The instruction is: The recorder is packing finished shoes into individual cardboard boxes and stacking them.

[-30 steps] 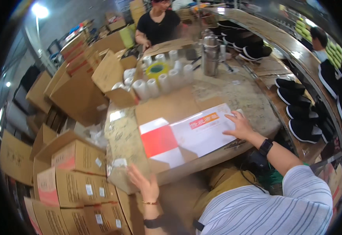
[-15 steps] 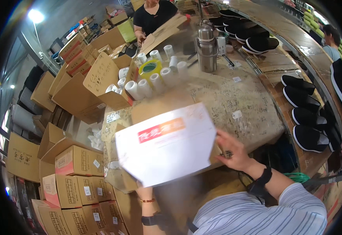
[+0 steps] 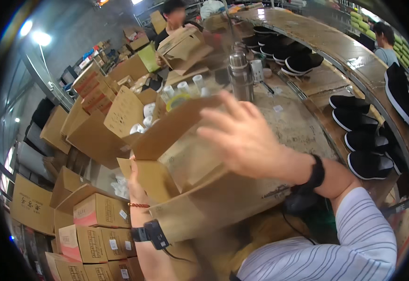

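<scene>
A brown cardboard box (image 3: 204, 201) with raised walls and an end flap stands tilted in front of me, partly smeared by motion. At its left end, my left hand (image 3: 137, 185) grips the cardboard, the thumb up along the flap and the other fingers hidden. My right hand (image 3: 239, 136) hovers over the box's right side, fingers spread and slightly blurred, holding nothing. Behind the box's far wall, white rolls (image 3: 183, 87) and a yellow tape roll (image 3: 178, 100) are partly covered.
A steel thermos (image 3: 240, 77) stands on the worktable (image 3: 302, 126). Black shoes (image 3: 354, 119) line the shelves at right. Packed cartons (image 3: 102, 210) are stacked at lower left, beside an open carton of white rolls (image 3: 125, 112). Across the table a person (image 3: 171, 23) handles another cardboard box (image 3: 183, 47).
The white printed panel in my hands is out of sight; an opened brown box shows in its place. My right hand has risen off the right edge. The person opposite has a folded-up box.
</scene>
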